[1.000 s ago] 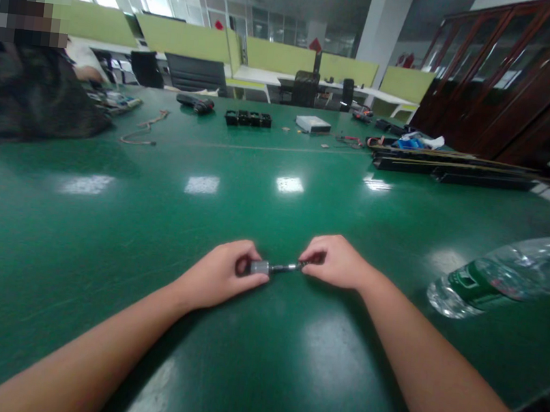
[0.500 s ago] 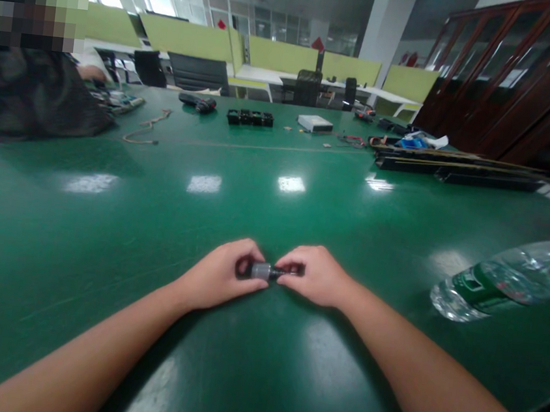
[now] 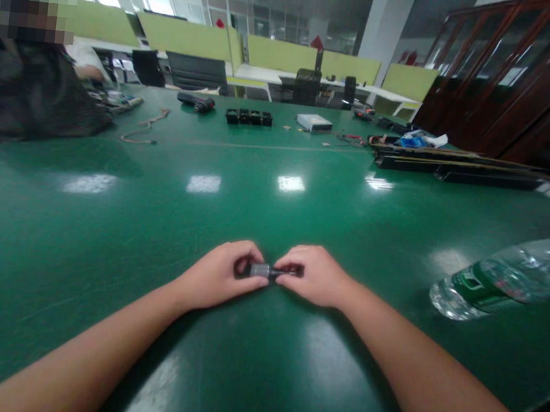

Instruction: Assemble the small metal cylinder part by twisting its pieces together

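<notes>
A small grey cylinder is held near the mid. of the green table, on the near side, btwn both hands. Its long axis is set L-to-R. By the L hand it is pinched btwn thumb & fingers; grip narrow, closed on the cyl. body. By the R hand a thin dark shaft, in line w/ the cyl., is pinched at fingertips; grip likewise narrow. Shaft's R end is partly hidden by the fingers. Contact of the parts w/ the table can't be confirmed.

Fingertip holds are presumably used bc. the parts are slim; w/ one hand per end, alignment is likely easier to control & the junction is left visible. Forearms are angled in from both sides, prob. for steadiness.

A water bottle is placed to the R, well apart from the R arm, presumably to avoid knocks; upright or tilted can't be determined. Along the far side are set a loose cable, a black block, a white box & long black bars, all well apart from the hands.
</notes>
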`<state>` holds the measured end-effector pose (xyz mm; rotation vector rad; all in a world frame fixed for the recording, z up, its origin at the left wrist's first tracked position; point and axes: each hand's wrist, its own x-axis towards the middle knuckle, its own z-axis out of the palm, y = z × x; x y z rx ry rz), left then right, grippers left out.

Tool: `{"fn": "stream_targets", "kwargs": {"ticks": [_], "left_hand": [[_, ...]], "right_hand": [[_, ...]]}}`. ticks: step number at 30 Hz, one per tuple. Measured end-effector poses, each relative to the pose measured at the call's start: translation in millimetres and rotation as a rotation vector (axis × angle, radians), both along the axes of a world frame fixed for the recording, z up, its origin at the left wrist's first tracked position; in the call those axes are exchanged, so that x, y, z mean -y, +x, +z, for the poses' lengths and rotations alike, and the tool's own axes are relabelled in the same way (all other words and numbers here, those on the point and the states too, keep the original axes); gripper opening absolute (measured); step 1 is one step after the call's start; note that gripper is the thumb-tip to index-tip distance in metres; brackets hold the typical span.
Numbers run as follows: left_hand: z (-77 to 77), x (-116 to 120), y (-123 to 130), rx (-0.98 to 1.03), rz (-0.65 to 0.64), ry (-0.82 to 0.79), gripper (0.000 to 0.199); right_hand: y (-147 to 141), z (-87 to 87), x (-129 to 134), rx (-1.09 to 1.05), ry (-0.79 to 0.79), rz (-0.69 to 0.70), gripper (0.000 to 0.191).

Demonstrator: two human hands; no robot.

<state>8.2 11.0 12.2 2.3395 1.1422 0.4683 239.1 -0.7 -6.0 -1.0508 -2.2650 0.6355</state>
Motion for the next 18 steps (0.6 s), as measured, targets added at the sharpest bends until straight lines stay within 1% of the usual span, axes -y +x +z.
{"fn": "stream_targets", "kwargs": {"ticks": [6,11,18], "left_hand": [[0.1,0.1,-0.1,-0.006,-0.003,0.015,0.029],[-0.8,0.6,-0.3,-0.013,-0.009,0.023,0.030],[-0.8,1.0,0.2,-0.006,-0.005,0.020,0.030]], "right_hand": [[-0.5,1.6,1.2,0.026,0.010,0.018,0.016],[-1.6,-0.5,0.4,0.020,0.042,0.046,0.017],[-0.7,0.2,0.1,0.022,0.043,0.041,0.015]]}}
